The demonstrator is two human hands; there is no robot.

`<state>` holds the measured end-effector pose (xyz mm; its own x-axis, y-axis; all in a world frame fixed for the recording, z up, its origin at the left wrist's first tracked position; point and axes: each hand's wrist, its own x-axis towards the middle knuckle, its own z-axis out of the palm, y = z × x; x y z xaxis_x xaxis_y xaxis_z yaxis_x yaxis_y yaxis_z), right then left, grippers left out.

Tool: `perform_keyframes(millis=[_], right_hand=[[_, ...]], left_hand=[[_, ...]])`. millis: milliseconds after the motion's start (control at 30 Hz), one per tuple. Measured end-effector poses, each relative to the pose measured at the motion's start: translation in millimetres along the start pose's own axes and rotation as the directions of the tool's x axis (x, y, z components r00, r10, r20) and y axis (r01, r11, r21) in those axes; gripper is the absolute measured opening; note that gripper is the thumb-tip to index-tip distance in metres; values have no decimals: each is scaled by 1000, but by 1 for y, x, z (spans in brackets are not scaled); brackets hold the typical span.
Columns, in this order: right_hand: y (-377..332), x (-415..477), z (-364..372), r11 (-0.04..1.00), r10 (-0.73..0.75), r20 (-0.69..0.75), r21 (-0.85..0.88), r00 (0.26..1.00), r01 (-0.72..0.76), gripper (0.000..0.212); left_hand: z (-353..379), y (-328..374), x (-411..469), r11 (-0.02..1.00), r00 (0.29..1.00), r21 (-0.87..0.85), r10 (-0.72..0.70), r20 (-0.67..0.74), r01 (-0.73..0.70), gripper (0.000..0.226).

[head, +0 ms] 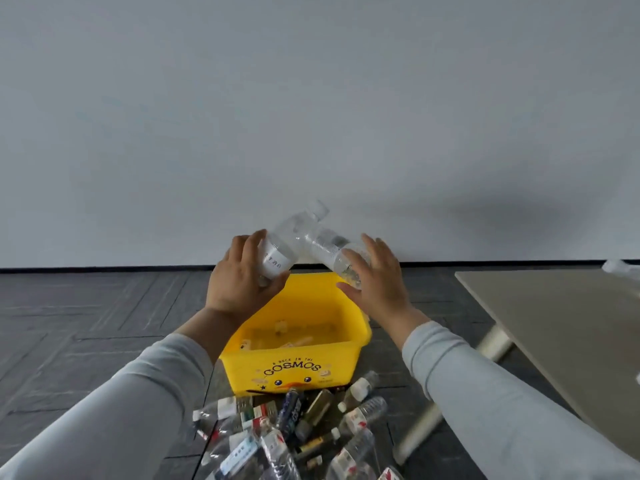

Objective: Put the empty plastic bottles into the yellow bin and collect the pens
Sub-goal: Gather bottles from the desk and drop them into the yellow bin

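Over the left side of the yellow bin (294,365), which stands on the dark floor (86,323), the left hand (239,278) grips a clear labelled bottle (287,244), neck tilted up to the right. Its neck crosses a second clear bottle (329,251) that lies against the right hand (377,278). That hand's fingers look nearly straight, and I cannot tell whether it grips. Blurred small items lie inside the bin. A pile of bottles (294,427) lies just in front of it. A desk (561,323) stands at far right.
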<state>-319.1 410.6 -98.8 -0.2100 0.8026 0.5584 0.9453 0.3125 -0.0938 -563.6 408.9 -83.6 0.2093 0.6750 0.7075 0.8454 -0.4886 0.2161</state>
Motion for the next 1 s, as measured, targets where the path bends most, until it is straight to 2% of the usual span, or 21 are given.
perform_keyframes(millis=[33, 67, 100, 267, 433, 533, 567, 633, 667, 700, 867, 1000], right_hand=[[-2, 13, 6, 996, 90, 156, -32, 984, -86, 61], [-4, 24, 12, 989, 145, 244, -52, 959, -136, 63], [-7, 33, 17, 988, 153, 266, -65, 952, -140, 63], [-6, 26, 31, 997, 69, 158, -46, 985, -63, 49], [19, 4, 43, 998, 46, 54, 43, 997, -48, 44], [33, -1, 42, 998, 49, 15, 40, 999, -49, 44], [38, -2, 40, 997, 67, 9, 38, 998, -67, 44], [48, -3, 34, 993, 110, 6, 33, 994, -110, 43], [52, -4, 30, 992, 127, 7, 26, 992, -127, 43], [57, -6, 26, 990, 141, 19, 15, 990, -141, 44], [67, -22, 12, 981, 192, 127, -36, 973, -189, 45], [60, -38, -1, 982, 187, 171, -51, 967, -181, 45]], left_hand=[[4, -4, 1, 1000, 1000, 10, -7, 10, 7, 74], [9, -8, 2, 1000, 1000, 21, -11, 19, 10, 74], [13, -11, 2, 999, 1000, 32, -12, 26, 12, 74], [37, -25, -8, 998, 994, 47, -43, 102, 38, 75], [66, -28, -21, 996, 995, 79, -36, 88, 29, 76], [90, -29, 6, 975, 984, 222, -19, 179, -22, 71], [98, -30, 23, 957, 963, 290, -66, 261, -13, 70], [114, -32, 50, 913, 860, 400, -264, 438, 76, 75], [119, -27, 58, 890, 815, 443, -334, 474, 108, 77], [123, -21, 62, 885, 805, 453, -348, 481, 112, 77], [123, 15, 45, 950, 897, 313, -154, 414, 19, 70], [106, 35, 29, 974, 925, 225, -75, 373, -12, 61]])
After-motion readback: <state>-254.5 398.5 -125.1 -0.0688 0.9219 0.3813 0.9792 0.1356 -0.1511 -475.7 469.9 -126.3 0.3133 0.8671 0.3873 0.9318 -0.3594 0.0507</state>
